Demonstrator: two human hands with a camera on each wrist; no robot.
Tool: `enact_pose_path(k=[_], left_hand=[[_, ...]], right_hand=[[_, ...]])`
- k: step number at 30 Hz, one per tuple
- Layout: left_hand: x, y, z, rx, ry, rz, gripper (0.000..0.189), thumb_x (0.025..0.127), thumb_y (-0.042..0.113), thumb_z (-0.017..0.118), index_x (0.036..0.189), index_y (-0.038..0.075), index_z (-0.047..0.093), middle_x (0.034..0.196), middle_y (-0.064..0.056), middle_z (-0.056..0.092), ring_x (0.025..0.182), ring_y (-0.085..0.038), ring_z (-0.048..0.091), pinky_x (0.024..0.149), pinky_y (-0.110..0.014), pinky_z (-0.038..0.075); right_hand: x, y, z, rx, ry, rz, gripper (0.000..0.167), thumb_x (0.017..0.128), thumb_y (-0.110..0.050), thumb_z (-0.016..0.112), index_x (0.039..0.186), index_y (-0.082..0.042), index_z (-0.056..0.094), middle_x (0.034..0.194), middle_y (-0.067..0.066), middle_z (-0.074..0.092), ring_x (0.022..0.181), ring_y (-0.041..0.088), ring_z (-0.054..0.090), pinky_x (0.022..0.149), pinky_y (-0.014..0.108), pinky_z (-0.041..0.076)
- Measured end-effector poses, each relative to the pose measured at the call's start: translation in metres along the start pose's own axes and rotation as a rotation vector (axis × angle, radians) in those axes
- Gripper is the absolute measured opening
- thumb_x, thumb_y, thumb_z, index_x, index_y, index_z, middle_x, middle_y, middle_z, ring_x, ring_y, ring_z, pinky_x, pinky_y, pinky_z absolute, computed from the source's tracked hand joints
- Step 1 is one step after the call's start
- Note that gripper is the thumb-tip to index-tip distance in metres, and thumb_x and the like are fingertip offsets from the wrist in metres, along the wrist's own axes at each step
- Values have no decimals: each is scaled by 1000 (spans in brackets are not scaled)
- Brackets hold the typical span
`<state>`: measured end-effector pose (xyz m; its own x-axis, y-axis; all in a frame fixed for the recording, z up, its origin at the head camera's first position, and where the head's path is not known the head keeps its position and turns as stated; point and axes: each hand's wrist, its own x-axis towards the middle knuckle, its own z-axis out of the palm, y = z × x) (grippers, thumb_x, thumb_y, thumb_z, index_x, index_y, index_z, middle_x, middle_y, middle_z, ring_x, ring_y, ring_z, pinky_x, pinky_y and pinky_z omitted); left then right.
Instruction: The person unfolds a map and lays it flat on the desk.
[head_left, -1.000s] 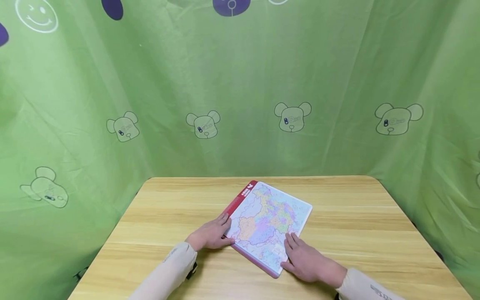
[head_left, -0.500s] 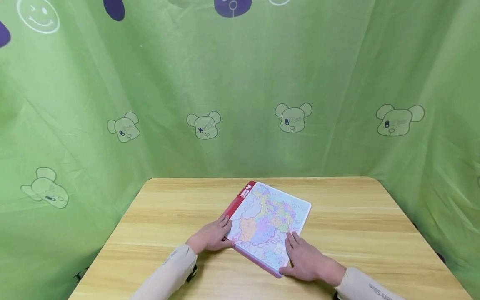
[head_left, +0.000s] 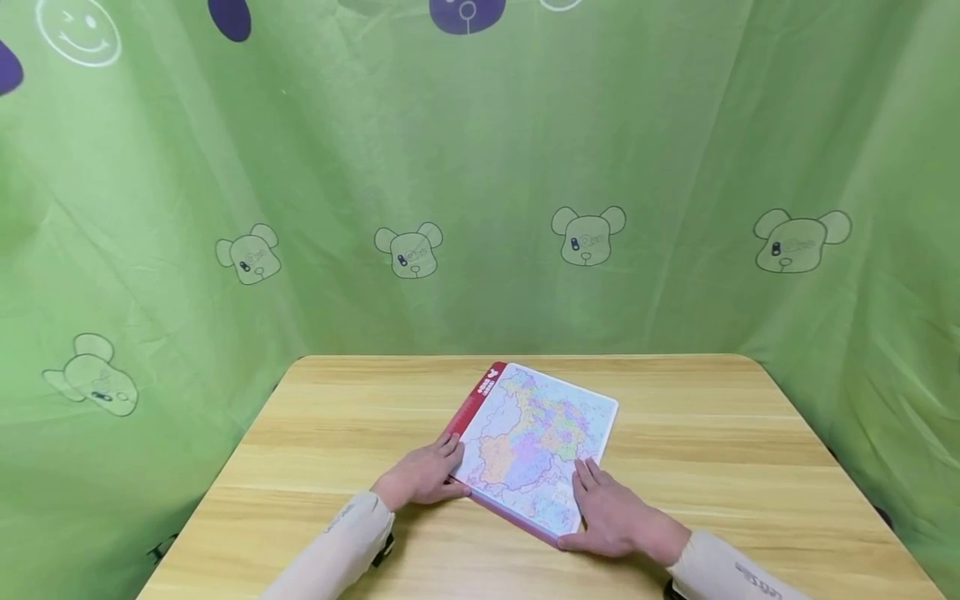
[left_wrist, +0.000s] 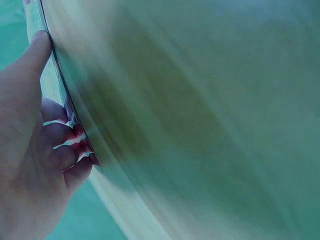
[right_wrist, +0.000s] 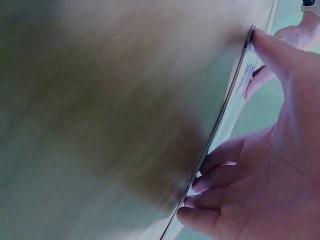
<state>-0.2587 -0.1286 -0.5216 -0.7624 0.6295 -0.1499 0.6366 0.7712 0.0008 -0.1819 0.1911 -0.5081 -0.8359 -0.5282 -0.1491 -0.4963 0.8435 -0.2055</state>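
A flat rectangular board point(head_left: 525, 442) printed with a coloured map lies askew on the wooden table, a red strip along its left side. At its left corner, the left hand point(head_left: 423, 473) rests fingers over the red strip, with the thumb along the near edge. The right hand point(head_left: 611, 515) lies against the right edge, fingertips touching the map's border and thumb at the near corner. In the left wrist view, the fingers point(left_wrist: 60, 132) look extended against the board's edge. The right wrist view shows the thin dark edge point(right_wrist: 220, 117) between thumb and fingers.
The wooden table point(head_left: 337, 417) has rounded far corners. Green curtains point(head_left: 487, 300) with printed bear heads hang behind it and on both sides. Pale sleeves point(head_left: 330, 546) cover both forearms.
The board has turned slightly counterclockwise, its far corner shifting left and its near corner moving a little right and away. The right hand has edged forward; the left has barely moved.
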Motion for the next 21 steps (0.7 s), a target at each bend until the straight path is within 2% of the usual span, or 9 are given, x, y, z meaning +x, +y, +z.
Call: enact_pose_path(k=[11,21], left_hand=[[-4,6,-4,4,-8,-13,81,91,61,44,146,2,34,152,-17,27,139,-29,24,110,-36,30],[-7,8,-2,24,19,-18,81,91,62,43,144,1,37,150,-17,30,139,-29,26,109,-35,31]], right_hand=[[2,4,0,-3,5,-9,113,76,-76,51,135,19,34,144,38,22,135,49,20,111,51,23],[6,8,-1,-50,20,-17,113,74,-75,55,134,19,36,143,37,26,135,49,21,111,50,24]])
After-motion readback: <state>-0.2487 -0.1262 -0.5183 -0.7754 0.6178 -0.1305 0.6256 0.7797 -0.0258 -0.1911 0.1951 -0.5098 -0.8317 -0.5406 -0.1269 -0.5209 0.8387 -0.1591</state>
